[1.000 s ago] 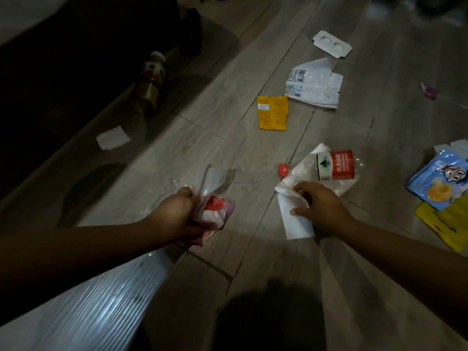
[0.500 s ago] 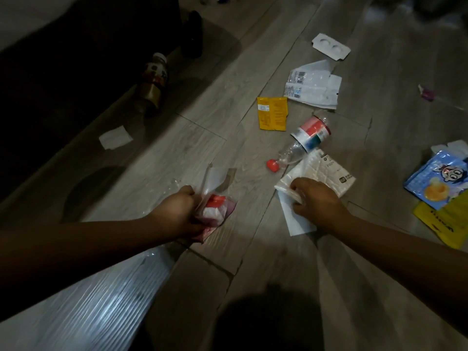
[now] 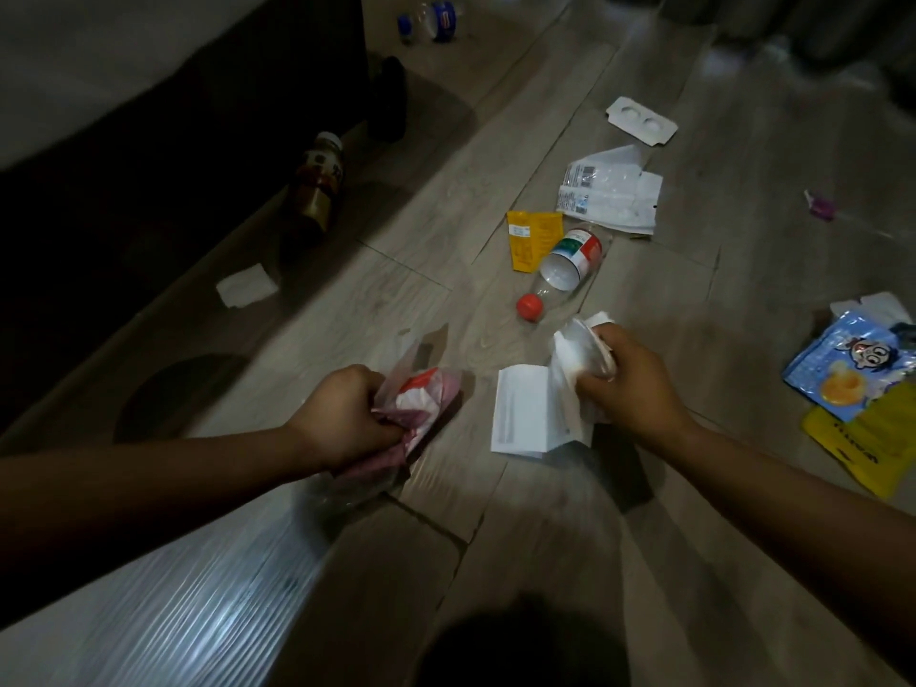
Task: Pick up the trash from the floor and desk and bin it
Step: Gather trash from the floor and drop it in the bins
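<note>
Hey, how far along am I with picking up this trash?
Early. No bin shows, so nothing looks binned. In hand: the left hand grips a red-and-white wrapper, the right hand grips white paper. Left on the floor: red-capped bottle, yellow sachet, white bag, blister card, blue pouch, yellow bag, brown bottle, paper scrap.

Bare floor (image 3: 372,290) lies open between the paper scrap (image 3: 246,286) and the red-capped bottle (image 3: 565,270); beyond it, a yellow packet (image 3: 533,238) and a white wrapper (image 3: 609,195) crowd the way ahead.
</note>
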The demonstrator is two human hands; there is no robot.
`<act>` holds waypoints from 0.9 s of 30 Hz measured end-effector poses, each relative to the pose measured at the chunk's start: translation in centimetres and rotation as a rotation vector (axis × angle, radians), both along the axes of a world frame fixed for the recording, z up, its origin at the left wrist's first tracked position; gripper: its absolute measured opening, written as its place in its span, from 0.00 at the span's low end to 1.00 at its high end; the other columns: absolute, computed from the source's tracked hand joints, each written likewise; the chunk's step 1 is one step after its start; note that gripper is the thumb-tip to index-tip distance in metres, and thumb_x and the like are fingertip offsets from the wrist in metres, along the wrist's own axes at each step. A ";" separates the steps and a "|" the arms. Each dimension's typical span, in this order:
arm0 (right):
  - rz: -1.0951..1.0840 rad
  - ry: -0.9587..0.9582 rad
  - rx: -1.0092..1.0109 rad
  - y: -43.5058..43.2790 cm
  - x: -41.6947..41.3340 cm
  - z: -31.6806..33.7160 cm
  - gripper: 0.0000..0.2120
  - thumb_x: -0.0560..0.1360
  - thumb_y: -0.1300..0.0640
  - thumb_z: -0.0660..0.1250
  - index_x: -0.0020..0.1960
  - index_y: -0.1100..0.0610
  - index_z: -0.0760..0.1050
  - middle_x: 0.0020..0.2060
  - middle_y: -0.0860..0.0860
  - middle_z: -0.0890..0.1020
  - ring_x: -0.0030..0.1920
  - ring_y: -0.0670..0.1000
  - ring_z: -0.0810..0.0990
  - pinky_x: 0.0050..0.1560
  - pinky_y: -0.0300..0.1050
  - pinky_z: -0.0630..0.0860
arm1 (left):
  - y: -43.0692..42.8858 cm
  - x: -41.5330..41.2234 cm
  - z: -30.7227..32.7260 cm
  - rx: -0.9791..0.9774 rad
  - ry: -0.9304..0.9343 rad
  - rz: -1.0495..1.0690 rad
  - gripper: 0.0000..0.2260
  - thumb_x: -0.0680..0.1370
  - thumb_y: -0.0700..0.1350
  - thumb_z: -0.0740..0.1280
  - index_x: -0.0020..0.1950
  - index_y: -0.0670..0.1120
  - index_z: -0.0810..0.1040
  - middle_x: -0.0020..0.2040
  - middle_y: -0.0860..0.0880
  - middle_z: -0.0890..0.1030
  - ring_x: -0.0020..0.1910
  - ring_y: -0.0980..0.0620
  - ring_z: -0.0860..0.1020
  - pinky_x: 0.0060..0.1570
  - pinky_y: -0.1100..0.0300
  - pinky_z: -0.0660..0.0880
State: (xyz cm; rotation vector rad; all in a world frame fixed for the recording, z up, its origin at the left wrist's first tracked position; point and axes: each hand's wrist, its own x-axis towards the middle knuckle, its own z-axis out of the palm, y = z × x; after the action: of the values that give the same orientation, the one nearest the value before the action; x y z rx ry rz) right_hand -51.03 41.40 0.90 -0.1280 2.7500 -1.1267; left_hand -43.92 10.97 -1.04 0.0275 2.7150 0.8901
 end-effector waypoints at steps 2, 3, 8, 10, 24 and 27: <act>-0.003 -0.011 -0.071 -0.7 0.3 1.1 0.21 0.71 0.61 0.69 0.62 0.51 0.71 0.47 0.44 0.76 0.45 0.43 0.77 0.40 0.36 0.75 | -0.2 0.3 1.0 0.017 0.021 0.055 0.13 0.67 0.48 0.75 0.33 0.57 0.71 0.32 0.61 0.72 0.31 0.64 0.71 0.32 0.76 0.68; -0.003 -0.015 -0.095 -1.1 0.5 1.8 0.20 0.72 0.62 0.69 0.61 0.49 0.71 0.47 0.44 0.76 0.45 0.43 0.77 0.38 0.34 0.74 | -0.4 0.3 1.5 0.023 0.028 0.069 0.13 0.67 0.47 0.76 0.33 0.57 0.72 0.32 0.60 0.73 0.30 0.64 0.72 0.33 0.76 0.68; -0.023 0.057 -0.159 -2.9 0.2 6.4 0.17 0.71 0.63 0.69 0.54 0.46 0.70 0.43 0.40 0.76 0.43 0.43 0.77 0.39 0.38 0.77 | -1.7 -0.3 5.2 0.080 0.072 0.147 0.12 0.66 0.46 0.76 0.33 0.56 0.74 0.32 0.58 0.76 0.31 0.63 0.74 0.28 0.73 0.65; -0.030 0.082 -0.204 -3.8 -0.3 8.4 0.17 0.71 0.64 0.69 0.53 0.46 0.71 0.43 0.40 0.77 0.43 0.44 0.78 0.39 0.41 0.79 | -2.2 -1.2 7.2 0.116 0.091 0.208 0.14 0.66 0.46 0.77 0.34 0.58 0.73 0.33 0.60 0.76 0.33 0.63 0.75 0.29 0.70 0.66; -0.142 0.028 -0.468 -7.9 -4.2 27.4 0.17 0.72 0.66 0.70 0.52 0.46 0.73 0.45 0.42 0.80 0.42 0.35 0.80 0.33 0.29 0.75 | -2.8 -6.2 27.8 0.287 0.097 0.454 0.08 0.64 0.45 0.75 0.41 0.50 0.81 0.39 0.54 0.81 0.35 0.62 0.78 0.29 0.76 0.69; -0.224 -0.021 -0.525 -8.6 -3.9 35.4 0.18 0.72 0.65 0.70 0.50 0.43 0.73 0.42 0.37 0.78 0.41 0.29 0.77 0.29 0.26 0.72 | -2.4 -5.7 36.6 0.276 0.081 0.462 0.07 0.65 0.46 0.76 0.37 0.53 0.79 0.38 0.53 0.81 0.34 0.61 0.78 0.28 0.74 0.68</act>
State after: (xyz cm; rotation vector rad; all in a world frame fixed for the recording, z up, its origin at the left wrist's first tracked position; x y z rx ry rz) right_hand -54.95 32.81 36.31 0.1326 2.4261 -1.8734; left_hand -49.65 8.59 35.53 -0.5373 2.6924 1.4122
